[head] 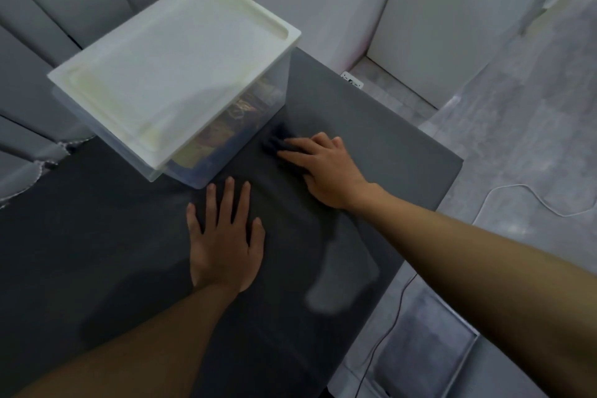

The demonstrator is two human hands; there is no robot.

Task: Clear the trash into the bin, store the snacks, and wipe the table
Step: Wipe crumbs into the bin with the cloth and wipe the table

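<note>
L hand [224, 245] lay flat on dark table [97, 252], fingers spread. Just beyond it to the right, R hand [326, 168] pressed straight fingers on dark cloth [273, 144], mostly hidden underneath. Past both, lidded box [174, 64]; snacks [226, 129] inside too blurred to ID.

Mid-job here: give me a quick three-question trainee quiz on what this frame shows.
1. True or false: the lid is on the storage box.
2. Which hand presses the dark cloth: A, the left hand, or B, the right hand?
3. Fill in: the left hand lies ____ on the table.
Key: 1 true; 2 B; 3 flat.
</note>
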